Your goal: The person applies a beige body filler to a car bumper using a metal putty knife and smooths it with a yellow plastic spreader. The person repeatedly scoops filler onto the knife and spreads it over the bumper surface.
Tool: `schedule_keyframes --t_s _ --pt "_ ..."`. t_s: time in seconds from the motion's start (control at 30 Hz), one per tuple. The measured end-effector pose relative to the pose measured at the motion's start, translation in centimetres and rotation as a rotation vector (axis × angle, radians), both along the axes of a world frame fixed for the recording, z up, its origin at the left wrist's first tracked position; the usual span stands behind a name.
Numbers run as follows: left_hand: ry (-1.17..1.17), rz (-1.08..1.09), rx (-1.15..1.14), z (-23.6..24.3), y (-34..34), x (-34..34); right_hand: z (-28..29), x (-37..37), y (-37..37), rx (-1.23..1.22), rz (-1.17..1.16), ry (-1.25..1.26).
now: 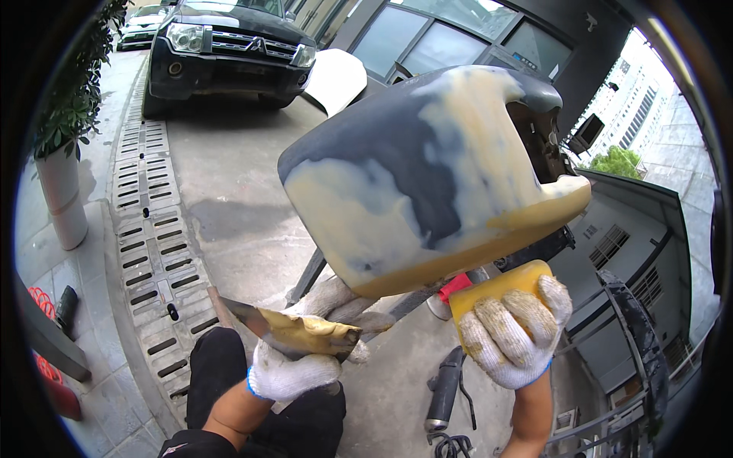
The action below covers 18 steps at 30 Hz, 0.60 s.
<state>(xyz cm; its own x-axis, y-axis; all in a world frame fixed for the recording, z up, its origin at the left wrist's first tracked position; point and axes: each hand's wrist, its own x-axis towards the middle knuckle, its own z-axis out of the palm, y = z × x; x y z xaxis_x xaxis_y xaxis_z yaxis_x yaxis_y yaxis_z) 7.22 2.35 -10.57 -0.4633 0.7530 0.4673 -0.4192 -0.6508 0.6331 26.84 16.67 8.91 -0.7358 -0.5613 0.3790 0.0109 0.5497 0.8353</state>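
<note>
My left hand (294, 374), in a white knit glove with fingers curled, holds a metal plate (248, 317) carrying a mound of yellow putty (309, 332); some gloved fingers show behind the plate, close under the workpiece. My right hand (515, 336), in a soiled white glove, grips a yellow flexible spreader (489, 290) just below the workpiece's right part. The large curved moulded part (427, 175), dark grey with broad cream and yellow filler patches and an opening at its right, is raised on a dark stand (305, 278).
A dark SUV (229, 69) stands ahead, beside a drain grate (153, 252). A planter (61, 195) and red coiled hose (46, 305) are at left. A cylindrical tool (443, 393) lies on the floor below. Dark frames (634, 343) stand at right.
</note>
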Motion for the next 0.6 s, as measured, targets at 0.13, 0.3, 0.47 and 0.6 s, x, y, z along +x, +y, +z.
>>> schedule_keyframes --t_s 0.13,0.3,0.47,0.6 --pt "-0.062 -0.091 -0.018 0.2 0.3 0.7 2.0 0.5 -2.3 0.099 -0.054 0.013" --pt "-0.064 -0.052 0.028 0.9 0.4 0.8 2.4 -0.6 -2.7 0.178 -0.049 0.032" --pt "0.077 0.022 -0.004 1.0 -0.4 0.5 2.4 -0.9 -2.6 0.245 -0.069 0.041" --pt "0.103 0.098 0.038 1.2 -1.0 0.8 2.3 -0.9 -2.6 0.287 -0.079 0.046"
